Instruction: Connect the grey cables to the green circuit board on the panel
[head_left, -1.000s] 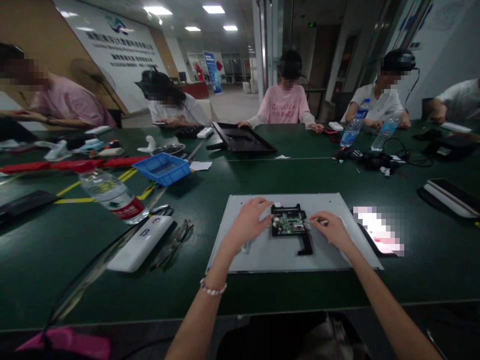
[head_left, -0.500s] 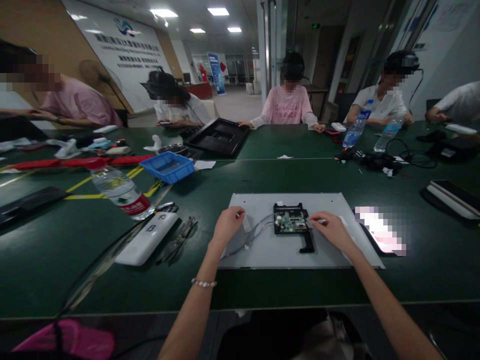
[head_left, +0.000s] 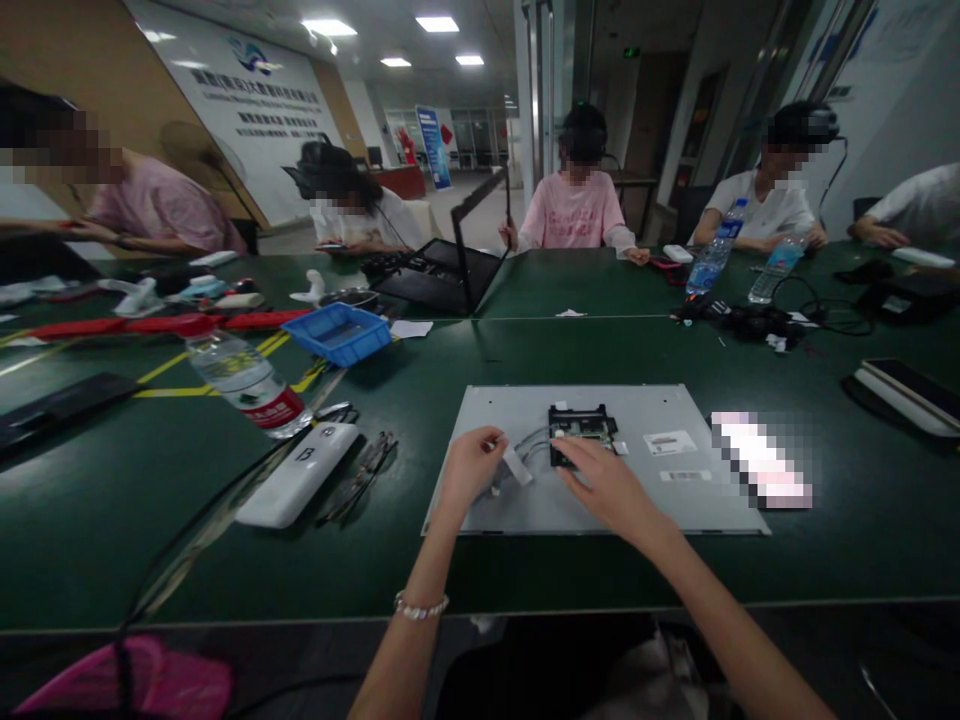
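A grey flat metal panel (head_left: 720,508) lies on the table before me, with a black bracket (head_left: 577,412) and a green circuit board (head_left: 602,432) at its middle. My left hand (head_left: 471,470) is closed in a pinch on a strip of whitish tape (head_left: 517,466), above the panel's left half. Grey cables (head_left: 534,440) run to the board from beside that hand. My right hand (head_left: 611,490) reaches over the lower part of the board with its fingers stretched out, hiding some of it. Whether its fingertips touch the bracket I cannot tell. A small white piece (head_left: 621,448) is at the board's right edge.
Right of the panel lies a phone (head_left: 761,460). To the left are eyeglasses (head_left: 360,480), a white power bank (head_left: 300,475), a water bottle (head_left: 247,385) and a blue tray (head_left: 337,335). Across the table, a person's hand (head_left: 508,235) holds a raised black frame (head_left: 461,245).
My right hand has moved left from the board's right side to over its lower part. My left hand has shifted slightly right and down with the tape. Across the table, a black frame has been lifted.
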